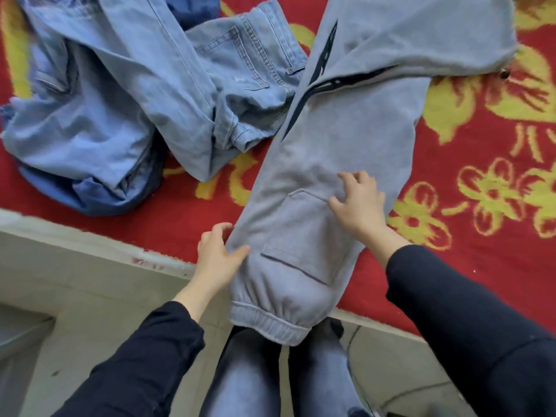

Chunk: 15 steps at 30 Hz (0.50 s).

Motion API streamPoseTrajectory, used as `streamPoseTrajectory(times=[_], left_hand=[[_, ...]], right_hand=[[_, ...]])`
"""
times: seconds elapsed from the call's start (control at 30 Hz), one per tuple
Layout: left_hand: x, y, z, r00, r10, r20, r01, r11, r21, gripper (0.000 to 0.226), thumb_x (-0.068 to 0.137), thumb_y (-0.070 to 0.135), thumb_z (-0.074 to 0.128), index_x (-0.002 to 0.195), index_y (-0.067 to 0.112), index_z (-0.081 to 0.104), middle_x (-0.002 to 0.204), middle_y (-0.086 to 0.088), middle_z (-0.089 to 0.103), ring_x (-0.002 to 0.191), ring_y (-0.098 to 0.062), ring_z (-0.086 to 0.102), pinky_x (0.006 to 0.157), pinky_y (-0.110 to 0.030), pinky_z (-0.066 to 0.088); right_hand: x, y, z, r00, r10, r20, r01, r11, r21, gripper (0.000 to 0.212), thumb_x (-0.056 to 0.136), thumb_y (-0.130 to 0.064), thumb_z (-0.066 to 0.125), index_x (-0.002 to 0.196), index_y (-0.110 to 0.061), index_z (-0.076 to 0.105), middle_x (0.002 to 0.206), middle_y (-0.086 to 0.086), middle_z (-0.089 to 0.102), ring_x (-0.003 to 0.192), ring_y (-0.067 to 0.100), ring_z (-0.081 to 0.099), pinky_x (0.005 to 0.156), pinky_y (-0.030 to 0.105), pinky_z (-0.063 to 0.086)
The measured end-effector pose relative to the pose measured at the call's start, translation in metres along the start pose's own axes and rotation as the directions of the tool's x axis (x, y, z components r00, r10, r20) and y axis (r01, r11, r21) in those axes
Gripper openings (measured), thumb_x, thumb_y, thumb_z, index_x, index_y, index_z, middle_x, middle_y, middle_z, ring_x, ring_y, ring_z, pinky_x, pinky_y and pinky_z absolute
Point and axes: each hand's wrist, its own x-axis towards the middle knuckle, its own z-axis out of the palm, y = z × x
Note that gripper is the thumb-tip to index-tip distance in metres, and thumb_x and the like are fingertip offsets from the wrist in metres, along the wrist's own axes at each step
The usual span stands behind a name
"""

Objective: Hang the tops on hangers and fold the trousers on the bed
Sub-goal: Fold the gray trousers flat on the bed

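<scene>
Grey sweatpants (340,139) with black zip trims lie stretched across the red bed cover, their elastic waistband (267,322) hanging over the near bed edge. My left hand (218,257) holds the left edge of the sweatpants near the waistband, thumb on top of the fabric. On the cloth just above the back pocket (301,245) rests my right hand (361,203), its fingers spread and slightly bent. A heap of light blue jeans (144,91) lies crumpled at the upper left, touching the sweatpants.
The bed carries a red cover with yellow flower patterns (487,164). Its pale edge (90,260) runs diagonally across the lower left. A darker blue garment (90,200) peeks out beneath the jeans heap. My legs in grey jeans (270,380) stand against the bed.
</scene>
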Motion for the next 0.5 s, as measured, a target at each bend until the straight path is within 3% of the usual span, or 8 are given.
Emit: streamPoseTrajectory(times=[0.1, 0.17, 0.2, 0.3, 0.4, 0.5], left_hand=[[0.009, 0.021, 0.01, 1.0, 0.007, 0.022, -0.006, 0.999, -0.034, 0.057, 0.091, 0.042, 0.058, 0.139, 0.019, 0.038, 0.134, -0.007, 0.046, 0.124, -0.025, 0.043, 0.102, -0.041, 0.039], [0.015, 0.033, 0.017, 1.0, 0.021, -0.011, -0.02, 0.998, 0.06, 0.048, 0.099, 0.04, 0.039, 0.142, 0.018, 0.034, 0.135, -0.01, 0.049, 0.124, -0.03, 0.045, 0.1, -0.045, 0.039], [0.015, 0.037, 0.021, 0.999, 0.028, -0.031, -0.024, 0.991, 0.131, 0.045, 0.102, 0.035, 0.033, 0.142, 0.016, 0.033, 0.132, -0.014, 0.051, 0.121, -0.033, 0.046, 0.097, -0.045, 0.039], [0.007, 0.041, 0.03, 0.997, 0.053, -0.051, -0.037, 0.96, 0.276, 0.039, 0.103, 0.023, 0.027, 0.141, 0.015, 0.03, 0.121, -0.018, 0.053, 0.105, -0.039, 0.051, 0.081, -0.042, 0.039], [-0.007, 0.037, 0.033, 1.0, 0.025, 0.004, -0.025, 0.945, 0.326, 0.031, 0.101, 0.017, 0.03, 0.131, 0.013, 0.035, 0.105, -0.017, 0.058, 0.085, -0.033, 0.051, 0.07, -0.038, 0.036], [-0.026, 0.033, 0.036, 0.974, -0.151, 0.172, 0.069, 0.91, 0.408, 0.024, 0.095, 0.012, 0.034, 0.119, 0.009, 0.04, 0.104, -0.018, 0.057, 0.082, -0.03, 0.048, 0.069, -0.038, 0.037]], right_hand=[[0.0, 0.012, -0.003, 0.923, 0.317, -0.219, -0.283, 0.943, 0.174, 0.065, 0.083, -0.027, 0.06, 0.142, -0.014, 0.035, 0.136, 0.012, 0.035, 0.127, 0.032, 0.034, 0.099, 0.049, 0.032], [-0.007, 0.025, 0.001, 0.836, 0.518, -0.181, -0.454, 0.838, 0.303, 0.074, 0.082, -0.028, 0.062, 0.145, -0.013, 0.027, 0.138, 0.015, 0.032, 0.126, 0.037, 0.036, 0.099, 0.05, 0.034], [-0.013, 0.03, 0.005, 0.824, 0.551, -0.133, -0.489, 0.809, 0.326, 0.078, 0.082, -0.028, 0.063, 0.147, -0.014, 0.023, 0.139, 0.016, 0.032, 0.124, 0.039, 0.039, 0.098, 0.048, 0.036], [-0.036, 0.043, 0.017, 0.88, 0.474, 0.028, -0.431, 0.774, 0.463, 0.085, 0.083, -0.018, 0.06, 0.152, -0.026, 0.012, 0.14, 0.015, 0.045, 0.121, 0.037, 0.05, 0.095, 0.039, 0.041], [-0.054, 0.055, 0.012, 0.901, 0.422, 0.102, -0.395, 0.699, 0.597, 0.074, 0.08, -0.014, 0.057, 0.146, -0.033, 0.029, 0.136, 0.003, 0.053, 0.115, 0.028, 0.056, 0.09, 0.037, 0.05], [-0.07, 0.07, -0.008, 0.902, 0.365, 0.232, -0.432, 0.76, 0.486, 0.058, 0.075, -0.017, 0.058, 0.129, -0.031, 0.044, 0.11, -0.002, 0.06, 0.085, 0.024, 0.063, 0.055, 0.041, 0.059]])
